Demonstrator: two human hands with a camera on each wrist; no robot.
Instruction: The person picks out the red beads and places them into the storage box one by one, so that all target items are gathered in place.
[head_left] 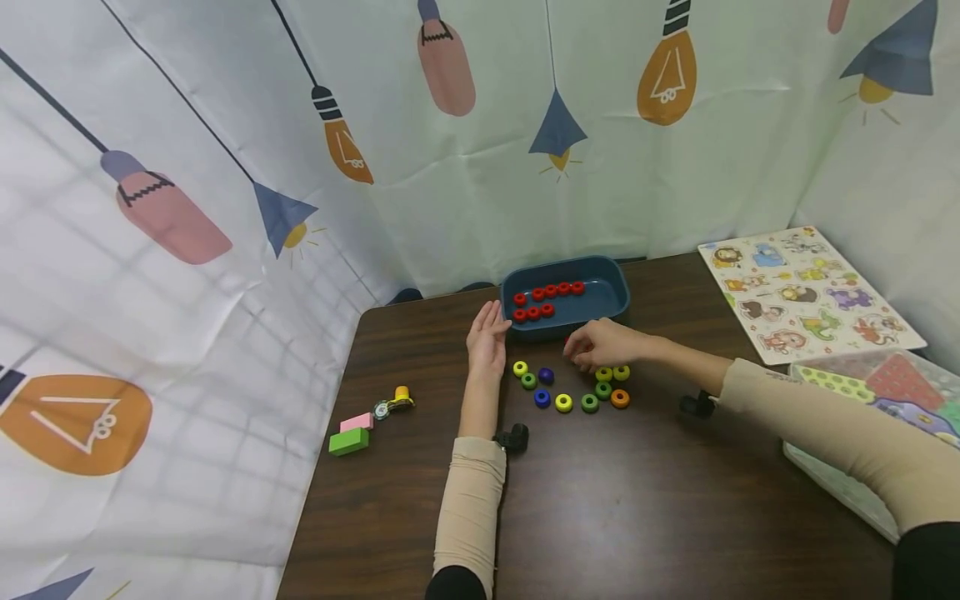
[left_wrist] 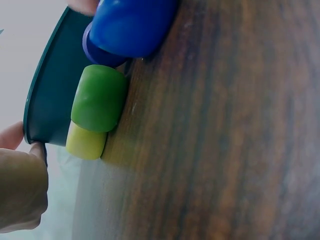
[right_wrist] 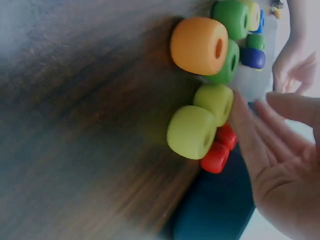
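My left hand is at the left end of a dark blue tray, fingers extended along its side and thumb touching it. Several red beads lie in the tray. My right hand reaches down in front of the tray, thumb and fingers apart. Near its fingertips in the right wrist view are two red beads outside the tray, mostly hidden in the head view. Yellow beads stand close by, with an orange bead, green beads and blue beads on the table.
To the left lie a green block, a pink block and a small yellow-topped item. On the right are an animal picture board and a clear patterned box. A printed curtain hangs behind the table.
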